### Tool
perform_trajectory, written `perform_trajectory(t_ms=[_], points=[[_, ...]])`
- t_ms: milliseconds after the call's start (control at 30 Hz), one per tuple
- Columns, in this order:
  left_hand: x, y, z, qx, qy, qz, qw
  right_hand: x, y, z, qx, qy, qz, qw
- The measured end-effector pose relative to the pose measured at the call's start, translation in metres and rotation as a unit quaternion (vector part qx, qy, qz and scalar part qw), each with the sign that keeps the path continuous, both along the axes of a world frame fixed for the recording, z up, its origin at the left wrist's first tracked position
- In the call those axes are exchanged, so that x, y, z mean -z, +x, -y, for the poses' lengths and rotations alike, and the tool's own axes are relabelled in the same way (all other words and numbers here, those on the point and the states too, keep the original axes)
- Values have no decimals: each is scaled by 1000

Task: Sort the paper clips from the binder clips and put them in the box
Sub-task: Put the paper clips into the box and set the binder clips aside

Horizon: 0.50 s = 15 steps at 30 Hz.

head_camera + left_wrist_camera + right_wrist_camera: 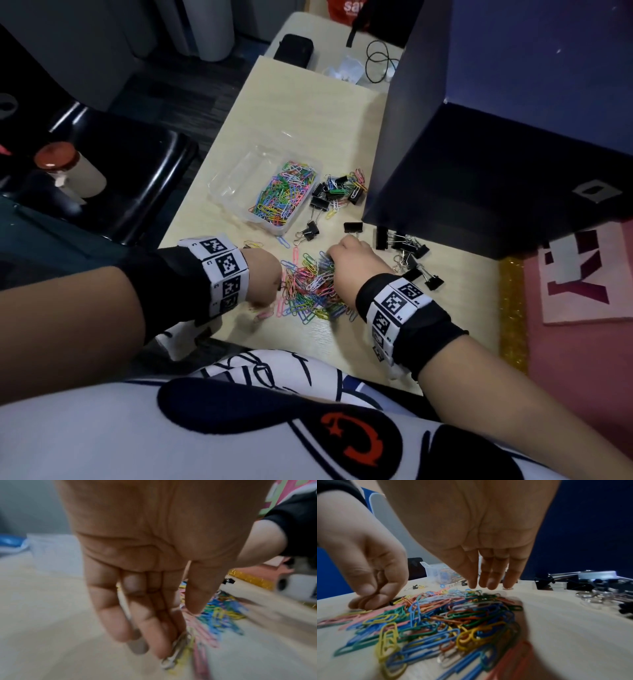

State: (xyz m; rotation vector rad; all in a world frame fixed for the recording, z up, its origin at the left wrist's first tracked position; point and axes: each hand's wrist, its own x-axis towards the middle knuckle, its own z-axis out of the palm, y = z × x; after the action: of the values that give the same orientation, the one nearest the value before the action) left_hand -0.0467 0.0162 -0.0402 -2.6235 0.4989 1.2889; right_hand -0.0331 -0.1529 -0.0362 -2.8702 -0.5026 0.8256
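Observation:
A clear plastic box point(224, 186) stands mid-table, part filled with coloured paper clips point(284, 195). A loose pile of coloured paper clips point(310, 293) lies between my hands on the table's near part. My left hand point(263, 274) is at the pile's left edge, and its fingertips point(164, 650) press down on a few clips, thumb apart. My right hand point(354, 258) reaches over the pile, its straight fingers point(489, 582) pointing down at the far edge. Black binder clips lie beside the box point(330, 197) and in a right-hand group point(402, 248).
A tall dark blue box point(479, 164) stands close on the right, against the binder clips. A black pouch point(294, 48) and a cable point(378, 61) lie at the table's far end. A bottle point(70, 169) stands on a black seat to the left.

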Motion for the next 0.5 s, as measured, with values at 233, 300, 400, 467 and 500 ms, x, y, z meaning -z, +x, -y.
perform_trajectory(t_ms=[233, 300, 400, 467, 500], points=[[-4, 11, -7, -71, -81, 82, 991, 6, -4, -19, -66, 57, 44, 995], [0, 13, -15, -103, -104, 92, 985, 8, -6, -22, -85, 63, 48, 993], [10, 6, -17, -104, -123, 107, 981, 12, -9, -22, -102, 45, 44, 993], [17, 2, -13, -78, -117, 127, 982, 13, -8, -17, -95, 38, 49, 994], [18, 1, -12, -73, -118, 135, 981, 13, -8, -15, -88, 41, 53, 994]])
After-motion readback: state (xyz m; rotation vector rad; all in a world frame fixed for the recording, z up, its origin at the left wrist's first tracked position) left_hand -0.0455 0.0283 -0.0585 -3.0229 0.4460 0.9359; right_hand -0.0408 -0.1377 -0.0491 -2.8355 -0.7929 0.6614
